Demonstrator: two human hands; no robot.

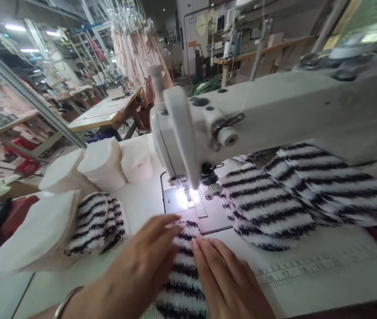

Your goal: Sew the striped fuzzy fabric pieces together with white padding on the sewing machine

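A fuzzy black-and-white striped fabric piece [182,283] lies on the white sewing table, its far end close to the lit presser foot [188,195] of a white sewing machine [274,115]. My left hand [141,270] rests flat on the piece's left side, fingers stretched toward the needle plate [204,217]. My right hand [228,279] lies flat on its right side, fingertips touching the fabric. Neither hand grips anything.
A heap of striped pieces [294,195] lies under the machine arm at right. Another striped stack [98,221] and white fabric stacks [102,164] stand at left. A printed ruler [308,266] runs along the table front. Work tables and hanging garments [135,48] fill the background.
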